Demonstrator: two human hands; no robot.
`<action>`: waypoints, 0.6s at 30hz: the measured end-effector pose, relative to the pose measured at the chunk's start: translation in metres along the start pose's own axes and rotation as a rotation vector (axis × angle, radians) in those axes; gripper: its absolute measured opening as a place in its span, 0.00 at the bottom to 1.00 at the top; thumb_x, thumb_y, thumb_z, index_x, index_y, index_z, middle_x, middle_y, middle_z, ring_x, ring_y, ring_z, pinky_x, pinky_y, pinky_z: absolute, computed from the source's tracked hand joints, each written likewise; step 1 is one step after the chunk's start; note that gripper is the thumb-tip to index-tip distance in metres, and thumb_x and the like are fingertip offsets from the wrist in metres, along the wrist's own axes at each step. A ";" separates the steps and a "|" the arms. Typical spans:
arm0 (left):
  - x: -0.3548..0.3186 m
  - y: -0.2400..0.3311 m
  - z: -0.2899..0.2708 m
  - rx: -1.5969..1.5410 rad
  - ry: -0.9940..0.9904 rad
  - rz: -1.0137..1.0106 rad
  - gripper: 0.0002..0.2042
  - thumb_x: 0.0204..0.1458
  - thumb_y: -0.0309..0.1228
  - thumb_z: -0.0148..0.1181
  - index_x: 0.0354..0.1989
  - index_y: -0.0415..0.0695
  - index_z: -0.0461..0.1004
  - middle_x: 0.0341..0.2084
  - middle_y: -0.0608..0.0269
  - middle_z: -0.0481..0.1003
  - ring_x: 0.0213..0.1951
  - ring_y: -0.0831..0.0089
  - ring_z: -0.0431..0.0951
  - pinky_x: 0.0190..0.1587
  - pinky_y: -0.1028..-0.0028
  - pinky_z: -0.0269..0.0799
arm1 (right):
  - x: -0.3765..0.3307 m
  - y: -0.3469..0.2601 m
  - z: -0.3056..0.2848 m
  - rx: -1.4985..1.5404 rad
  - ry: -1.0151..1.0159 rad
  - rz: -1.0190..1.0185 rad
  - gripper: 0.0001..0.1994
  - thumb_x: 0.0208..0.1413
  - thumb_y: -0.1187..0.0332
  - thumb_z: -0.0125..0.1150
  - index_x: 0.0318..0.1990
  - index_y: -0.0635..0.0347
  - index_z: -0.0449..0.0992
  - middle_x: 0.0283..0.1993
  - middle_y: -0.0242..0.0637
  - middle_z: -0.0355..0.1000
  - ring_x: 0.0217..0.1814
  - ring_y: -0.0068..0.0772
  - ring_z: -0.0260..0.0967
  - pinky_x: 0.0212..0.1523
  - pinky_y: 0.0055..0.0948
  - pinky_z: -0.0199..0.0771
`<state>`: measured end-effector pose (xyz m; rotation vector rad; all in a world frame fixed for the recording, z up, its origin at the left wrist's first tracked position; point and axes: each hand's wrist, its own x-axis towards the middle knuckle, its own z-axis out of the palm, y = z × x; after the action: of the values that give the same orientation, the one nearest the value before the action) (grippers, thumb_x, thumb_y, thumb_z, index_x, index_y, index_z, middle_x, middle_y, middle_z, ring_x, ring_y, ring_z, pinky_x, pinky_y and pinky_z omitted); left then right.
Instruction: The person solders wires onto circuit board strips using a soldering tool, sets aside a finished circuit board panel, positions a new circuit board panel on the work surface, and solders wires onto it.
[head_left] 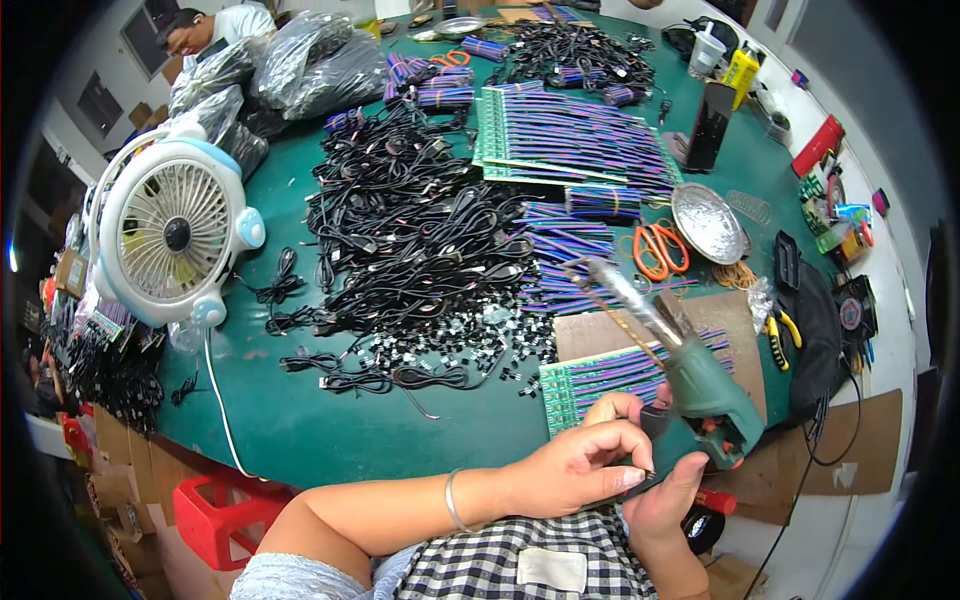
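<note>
In front of my body, my right hand (664, 502) is wrapped round the lower grip of a green soldering gun (712, 388), its metal barrel pointing up and away to the left. My left hand (585, 462) comes in across my checked apron and is closed against the same grip. Thumb and finger pinch there at a small dark bit that I cannot make out. Just beyond the hands, a green circuit board panel (566, 388) with rows of striped blue and pink wires lies on brown board (600, 335).
A heap of black cables (410, 220) covers the green table's middle, with small black connectors (450, 335) before it. A white fan (177, 235) stands left. Orange scissors (660, 250), a metal dish (709, 222) and yellow-handled pliers (780, 338) lie right. Another person (215, 30) sits at the far left.
</note>
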<state>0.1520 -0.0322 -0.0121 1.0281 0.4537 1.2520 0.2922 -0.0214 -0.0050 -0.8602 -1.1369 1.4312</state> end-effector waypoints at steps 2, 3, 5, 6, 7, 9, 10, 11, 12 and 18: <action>0.003 0.005 0.001 -0.005 -0.042 -0.025 0.07 0.56 0.32 0.56 0.37 0.44 0.70 0.53 0.61 0.54 0.49 0.75 0.60 0.53 0.71 0.58 | 0.002 0.006 -0.006 0.027 -0.127 0.010 0.40 0.56 0.37 0.44 0.62 0.65 0.52 0.61 0.43 0.57 0.62 0.39 0.58 0.60 0.40 0.59; 0.004 0.004 0.001 -0.074 -0.030 -0.076 0.07 0.55 0.32 0.56 0.37 0.44 0.70 0.55 0.60 0.53 0.50 0.74 0.60 0.53 0.70 0.59 | 0.002 0.003 -0.004 0.026 -0.126 0.004 0.40 0.56 0.37 0.44 0.62 0.65 0.52 0.61 0.43 0.57 0.62 0.39 0.58 0.60 0.40 0.59; 0.003 0.006 0.003 -0.142 0.003 -0.159 0.07 0.55 0.33 0.57 0.36 0.44 0.70 0.58 0.60 0.52 0.53 0.72 0.60 0.55 0.69 0.59 | 0.001 -0.004 0.003 -0.132 -0.124 -0.028 0.38 0.58 0.40 0.43 0.62 0.66 0.51 0.61 0.45 0.57 0.61 0.40 0.59 0.58 0.40 0.61; 0.002 0.004 0.003 -0.142 -0.002 -0.155 0.07 0.55 0.33 0.57 0.36 0.44 0.70 0.58 0.60 0.52 0.53 0.72 0.60 0.55 0.69 0.59 | -0.003 -0.004 0.002 -0.197 -0.173 -0.075 0.38 0.59 0.42 0.42 0.63 0.67 0.50 0.61 0.47 0.57 0.62 0.41 0.58 0.60 0.40 0.59; 0.001 0.000 0.001 -0.140 -0.011 -0.122 0.07 0.55 0.33 0.57 0.36 0.44 0.70 0.59 0.60 0.52 0.54 0.72 0.60 0.56 0.69 0.58 | -0.007 -0.003 0.000 -0.199 -0.174 -0.080 0.38 0.59 0.42 0.42 0.63 0.67 0.50 0.61 0.47 0.57 0.62 0.41 0.58 0.60 0.40 0.59; 0.002 0.002 0.002 -0.012 -0.021 -0.040 0.06 0.55 0.33 0.57 0.35 0.44 0.71 0.59 0.58 0.54 0.56 0.72 0.58 0.58 0.69 0.55 | -0.016 -0.001 -0.002 -0.237 -0.115 -0.144 0.35 0.57 0.49 0.50 0.63 0.67 0.50 0.59 0.46 0.58 0.61 0.41 0.59 0.60 0.40 0.58; 0.001 0.003 0.002 -0.010 -0.024 -0.036 0.06 0.55 0.33 0.57 0.35 0.44 0.71 0.59 0.58 0.54 0.56 0.72 0.58 0.58 0.69 0.55 | -0.021 0.001 -0.003 -0.255 -0.085 -0.176 0.35 0.56 0.52 0.53 0.63 0.67 0.51 0.59 0.46 0.59 0.60 0.41 0.59 0.61 0.39 0.57; 0.000 0.003 0.001 -0.012 -0.016 -0.059 0.06 0.54 0.32 0.57 0.36 0.45 0.71 0.58 0.56 0.55 0.60 0.69 0.53 0.59 0.68 0.52 | -0.027 0.004 -0.006 -0.272 -0.055 -0.207 0.34 0.55 0.56 0.57 0.63 0.67 0.51 0.58 0.46 0.60 0.60 0.41 0.59 0.61 0.39 0.56; 0.000 0.004 0.000 -0.014 -0.013 -0.082 0.06 0.54 0.32 0.57 0.37 0.45 0.71 0.58 0.54 0.55 0.64 0.67 0.49 0.61 0.67 0.49 | -0.037 0.010 -0.014 -0.210 0.053 -0.145 0.33 0.54 0.56 0.58 0.61 0.67 0.55 0.58 0.46 0.60 0.62 0.41 0.57 0.61 0.38 0.56; -0.006 0.005 -0.008 -0.137 0.067 -0.045 0.06 0.55 0.32 0.56 0.37 0.45 0.71 0.54 0.64 0.57 0.53 0.78 0.58 0.52 0.75 0.59 | -0.027 -0.083 -0.027 -0.547 -0.206 -0.879 0.24 0.58 0.50 0.48 0.41 0.68 0.68 0.30 0.47 0.71 0.27 0.38 0.68 0.29 0.37 0.69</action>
<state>0.1419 -0.0350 -0.0135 0.8582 0.4345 1.2621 0.3470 -0.0447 0.0639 -0.4493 -1.8116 0.4839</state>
